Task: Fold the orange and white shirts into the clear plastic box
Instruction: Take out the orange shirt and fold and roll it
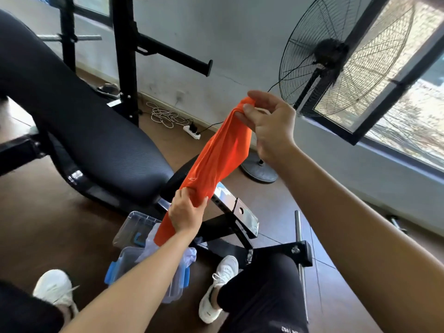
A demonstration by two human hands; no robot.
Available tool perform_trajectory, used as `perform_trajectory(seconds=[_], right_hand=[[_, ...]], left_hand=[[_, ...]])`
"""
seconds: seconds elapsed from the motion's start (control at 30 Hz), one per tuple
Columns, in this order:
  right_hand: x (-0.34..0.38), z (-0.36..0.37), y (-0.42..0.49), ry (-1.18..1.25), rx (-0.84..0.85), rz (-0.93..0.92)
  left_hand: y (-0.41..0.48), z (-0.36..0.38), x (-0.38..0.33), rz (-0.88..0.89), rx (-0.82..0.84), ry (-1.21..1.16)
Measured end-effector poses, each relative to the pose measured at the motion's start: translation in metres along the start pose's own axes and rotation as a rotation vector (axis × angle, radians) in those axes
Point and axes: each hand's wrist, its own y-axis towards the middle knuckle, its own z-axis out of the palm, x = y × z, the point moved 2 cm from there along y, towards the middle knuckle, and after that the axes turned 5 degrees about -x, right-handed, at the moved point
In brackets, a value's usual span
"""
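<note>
The orange shirt (217, 156) hangs bunched in the air between my two hands, above the weight bench. My right hand (269, 121) pinches its upper end at the top centre. My left hand (186, 212) grips it lower down, and the tail drops behind my left wrist toward the floor. The clear plastic box (173, 284) with blue clips sits on the floor between my feet, partly hidden by my left forearm. The white shirt (189, 255) lies crumpled in the box. The box's clear lid (134, 227) rests just behind it.
A black padded weight bench (91, 140) fills the left and centre, with its steel frame (242, 219) by my knees. A large standing fan (336, 58) is at the right near a window. A power strip and cables (192, 132) lie by the wall.
</note>
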Motion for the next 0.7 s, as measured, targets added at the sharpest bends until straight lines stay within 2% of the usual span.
perform_trajectory(seconds=[0.23, 0.37, 0.47, 0.57, 0.7], right_hand=[[-0.007, -0.033, 0.012, -0.194, -0.009, -0.096], [-0.030, -0.052, 0.027, -0.567, -0.043, -0.268], [-0.049, -0.064, 0.025, -0.746, -0.069, -0.353], [-0.068, -0.073, 0.023, -0.806, -0.089, -0.295], [-0.087, -0.087, 0.026, -0.874, -0.151, -0.208]], left_hand=[[-0.002, -0.003, 0.023, 0.139, 0.169, -0.287], [-0.004, -0.018, 0.049, -0.040, 0.357, -0.410], [-0.006, -0.034, 0.050, -0.211, 0.417, -0.628], [-0.010, -0.046, 0.052, -0.349, 0.456, -0.772], [-0.009, -0.058, 0.057, -0.297, 0.449, -0.760]])
